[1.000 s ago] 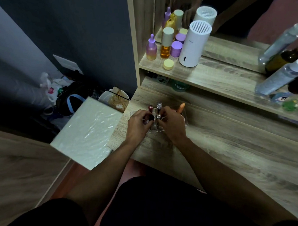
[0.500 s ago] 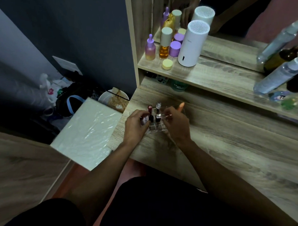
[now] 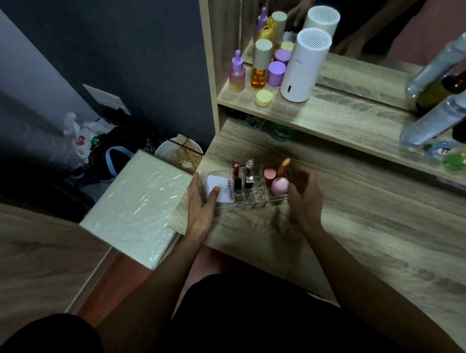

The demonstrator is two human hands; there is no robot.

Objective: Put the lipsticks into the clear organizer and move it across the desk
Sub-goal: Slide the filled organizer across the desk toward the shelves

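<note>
The organizer (image 3: 247,187) is seen on the bench (image 3: 362,237) near its left edge, with four lipsticks (image 3: 237,183) standing upright in its middle slots. A white box (image 3: 218,189) and a pink sponge (image 3: 279,186) are held in its end compartments. The left hand (image 3: 201,207) is closed on the organizer's left end, thumb on the box. The right hand (image 3: 303,197) is blurred at the right end; its grip cannot be told.

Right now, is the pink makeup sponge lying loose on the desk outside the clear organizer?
No. The pink makeup sponge sits inside the right-end compartment of the clear organizer, beside the right hand.
</note>
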